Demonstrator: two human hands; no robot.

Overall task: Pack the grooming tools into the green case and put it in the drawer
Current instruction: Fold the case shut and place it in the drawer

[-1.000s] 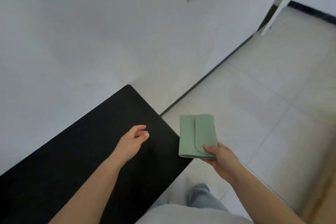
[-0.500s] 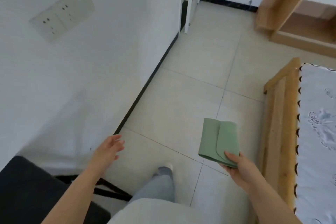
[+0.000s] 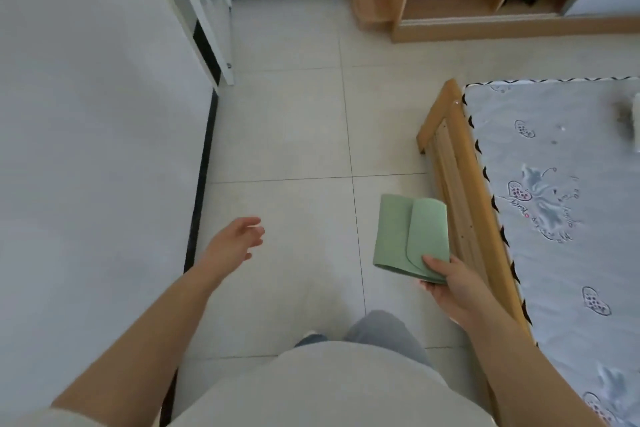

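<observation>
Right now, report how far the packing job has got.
Packing looks done: the green case has its flap closed. In hand: the right hand pinches its corner above the tiled floor, the left hand open and empty. Left: stowing it; no drawer is in view.

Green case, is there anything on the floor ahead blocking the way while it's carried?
Nothing visible does. The right hand holds the green case over bare floor tiles; the bed frame sits to the right. No drawer is in view.

We reach both bare forearms forward, our left hand empty with loosely spread fingers, our right hand pinching the near corner of the green case.
</observation>
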